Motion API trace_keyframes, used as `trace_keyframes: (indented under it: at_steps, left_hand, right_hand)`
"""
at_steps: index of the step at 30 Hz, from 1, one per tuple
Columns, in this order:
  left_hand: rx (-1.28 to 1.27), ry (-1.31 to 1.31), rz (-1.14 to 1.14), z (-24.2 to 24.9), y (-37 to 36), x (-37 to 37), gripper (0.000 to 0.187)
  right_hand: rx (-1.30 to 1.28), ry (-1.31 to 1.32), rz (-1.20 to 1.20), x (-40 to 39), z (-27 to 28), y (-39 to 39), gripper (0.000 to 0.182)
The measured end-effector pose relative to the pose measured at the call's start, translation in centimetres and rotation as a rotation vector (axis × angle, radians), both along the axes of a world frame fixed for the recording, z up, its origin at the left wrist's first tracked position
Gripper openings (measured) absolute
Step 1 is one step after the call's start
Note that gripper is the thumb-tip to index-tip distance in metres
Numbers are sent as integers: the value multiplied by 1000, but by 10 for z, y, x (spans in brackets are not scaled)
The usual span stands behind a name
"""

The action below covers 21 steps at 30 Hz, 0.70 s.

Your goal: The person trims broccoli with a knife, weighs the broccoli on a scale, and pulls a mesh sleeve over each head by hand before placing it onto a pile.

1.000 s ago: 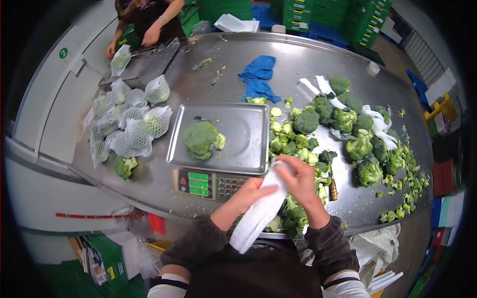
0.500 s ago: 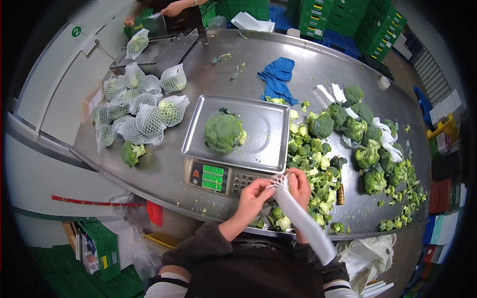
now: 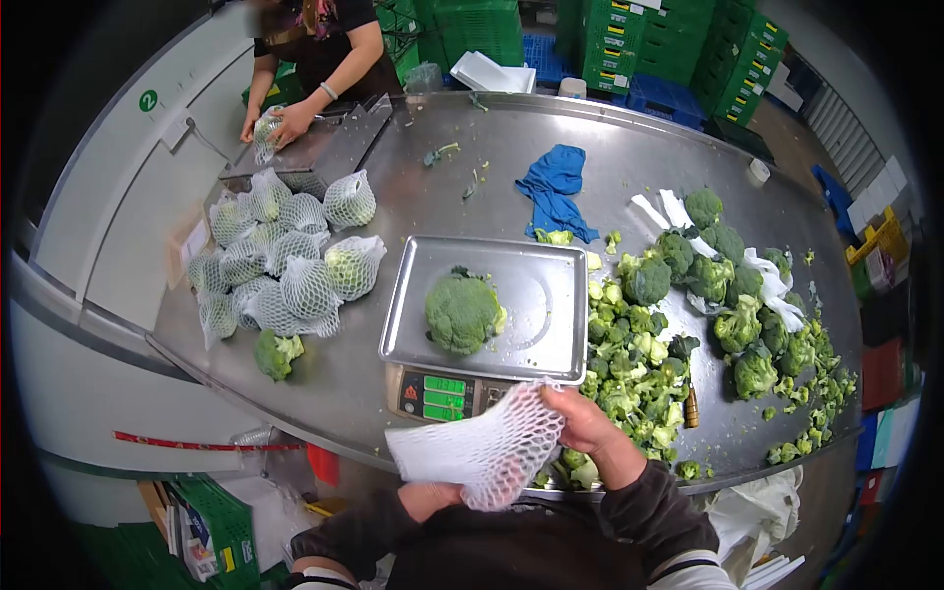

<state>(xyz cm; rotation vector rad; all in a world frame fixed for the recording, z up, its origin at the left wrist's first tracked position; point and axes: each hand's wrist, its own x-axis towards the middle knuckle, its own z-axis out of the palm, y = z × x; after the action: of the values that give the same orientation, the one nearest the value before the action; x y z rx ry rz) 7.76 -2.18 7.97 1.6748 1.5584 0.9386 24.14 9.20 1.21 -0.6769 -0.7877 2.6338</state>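
Note:
A white foam net sleeve is stretched wide in front of me, just below the scale. My right hand pinches its upper right edge. Only the back part of my left hand shows under the sleeve; its fingers are hidden behind or inside the mesh. Beyond the sleeve, one broccoli head rests on the steel pan of a weighing scale. The green digits of the scale's display are lit, and the sleeve covers part of its keypad.
Netted broccoli heads are piled at left, beside one bare broccoli. Cut stems and florets lie right of the scale, near a knife handle. A blue cloth lies behind. Across the table, a co-worker's hands hold a netted head.
The narrow sleeve has been spread wide and swung left. My left hand has gone under it. The co-worker's netted head has moved into both their hands. The view has shifted.

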Motion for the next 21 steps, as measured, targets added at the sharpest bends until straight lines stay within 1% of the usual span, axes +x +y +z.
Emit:
trace_keyframes:
  at_steps: [1, 3, 4, 5, 6, 7, 8, 9, 10, 11, 12, 13, 14, 15, 16, 17, 18, 19, 20, 21]
  left_hand:
    - [-149, -244, 11, -34, -2, -14, 23]
    - [-448, -730, 33, -108, -9, -50, 25]
    - [-602, -972, 41, -120, -10, -63, 26]
    - [-688, -633, 264, -96, 13, -79, 25]
    - [-439, -715, 408, -100, 23, -88, 23]
    - [-500, -597, 471, -99, 33, -110, 21]
    - [-308, -560, 583, -89, 46, -106, 23]
    - [-304, -559, 580, -94, 59, -111, 23]
    - [-248, -664, 652, -109, 73, -118, 25]
    - [-194, -770, 724, -122, 82, -122, 28]
    - [-196, -775, 724, -133, 86, -123, 28]
    - [-135, -1033, 641, -143, 89, -125, 30]
    - [-68, -1285, 546, -147, 93, -126, 34]
    - [-118, -1342, 607, -141, 94, -122, 34]
    - [-60, -1362, 589, -136, 90, -117, 34]
    - [-13, -1380, 578, -113, 78, -106, 34]
    - [3, -1441, 617, -65, 67, -83, 35]
    - [81, -1235, 437, -76, 60, -92, 47]
    - [39, -1262, 407, -61, 62, -75, 53]
    - [-1, -1288, 374, -37, 61, -57, 60]
  right_hand:
    - [-55, -37, 36, -4, -1, 7, 45]
    - [-65, -89, 87, -17, 6, 14, 40]
    - [115, -120, 96, -24, 9, 22, 38]
    - [293, -153, 102, -32, 13, 32, 36]
    - [835, -458, 130, -39, 40, 44, 34]
    - [1125, -552, 20, -48, 41, 52, 35]
    - [1312, -570, -148, -58, 38, 58, 34]
    - [1492, -583, -323, -70, 32, 63, 33]
    - [1496, -583, -324, -82, 21, 69, 33]
    - [1497, -611, -450, -95, 7, 75, 32]
    - [1494, -639, -574, -102, 3, 76, 31]
    - [1494, -643, -571, -103, 1, 72, 31]
    - [1429, -637, -515, -102, 5, 66, 31]
    - [1364, -632, -458, -99, 15, 60, 31]
    - [1322, -519, -492, -89, 26, 50, 28]
    - [1309, -438, -507, -76, 47, 38, 23]
    - [1312, -400, -427, -59, 68, 25, 21]
    - [1314, -360, -346, -46, 82, 16, 19]
    - [1301, -376, -335, -40, 85, 11, 19]
    - [1171, -367, -242, -34, 86, 7, 18]
